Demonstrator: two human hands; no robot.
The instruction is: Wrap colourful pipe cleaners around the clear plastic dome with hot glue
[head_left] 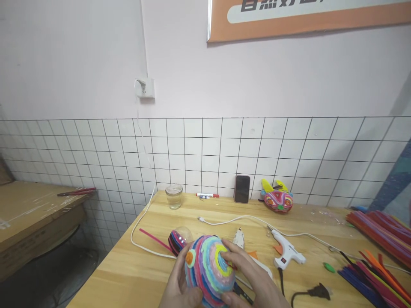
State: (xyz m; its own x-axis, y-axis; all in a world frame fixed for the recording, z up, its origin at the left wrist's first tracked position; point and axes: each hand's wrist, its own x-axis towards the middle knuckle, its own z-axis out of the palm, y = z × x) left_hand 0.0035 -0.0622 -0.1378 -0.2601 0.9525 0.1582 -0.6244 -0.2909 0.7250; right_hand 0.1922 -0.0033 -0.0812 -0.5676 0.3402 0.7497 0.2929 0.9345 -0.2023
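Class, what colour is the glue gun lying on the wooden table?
White, with an orange trigger; the glue gun shows in the head view, right of the hands.

We see the striped pipe-cleaner ball (210, 270) at the near edge of the wooden tabletop (135, 273), the white glue gun (287, 253) to its right, and the glass jar (174, 196) behind it by the wall.

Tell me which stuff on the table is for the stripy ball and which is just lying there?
In use:
- stripy pipe-cleaner ball, held by left hand and right hand
- glue gun
- pipe cleaners

Lying about:
- phone leaning on the wall
- glass jar
- marker pen
- finished colourful mask
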